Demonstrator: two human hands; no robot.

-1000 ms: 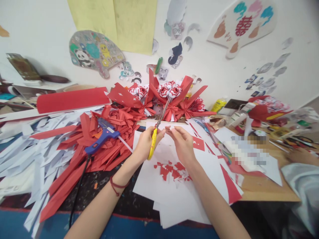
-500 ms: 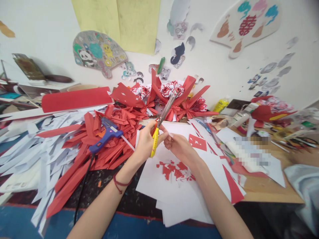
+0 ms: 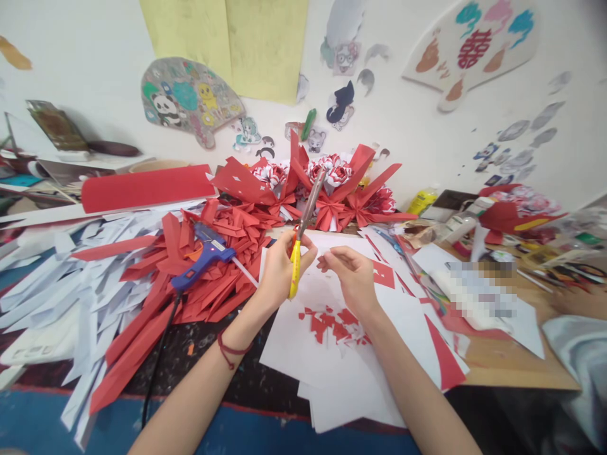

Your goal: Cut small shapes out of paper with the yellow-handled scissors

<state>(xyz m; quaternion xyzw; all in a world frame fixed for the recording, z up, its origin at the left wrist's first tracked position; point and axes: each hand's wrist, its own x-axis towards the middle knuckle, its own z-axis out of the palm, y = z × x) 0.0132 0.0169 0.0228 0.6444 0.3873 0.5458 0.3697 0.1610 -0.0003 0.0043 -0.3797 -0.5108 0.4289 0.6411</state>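
Scissors (image 3: 310, 205) with yellow and red handles are in my left hand (image 3: 281, 265), their blades pointing up and away from me. The blades look closed together. Just right of them, my right hand (image 3: 353, 278) hovers over the white paper sheets (image 3: 327, 379) with its fingers bent and the tips pressed together. Anything between those fingertips is too small to make out. Below both hands, small red paper scraps (image 3: 332, 325) lie on the white sheets. A red paper piece with cut-outs (image 3: 384, 275) shows partly behind my right hand.
To the left lie a blue glue gun (image 3: 203, 259), folded red paper strips (image 3: 137, 341) and white paper strips (image 3: 42, 284). Red-and-white paper flowers (image 3: 332, 169) stand against the wall. At the right, another person's sleeve (image 3: 576, 360) rests by the wooden board (image 3: 512, 373).
My right hand has moved right, away from my left hand, so their fingertips are apart. The scissors have tilted more upright and their blades have come together. A person's arm shows at the far right.
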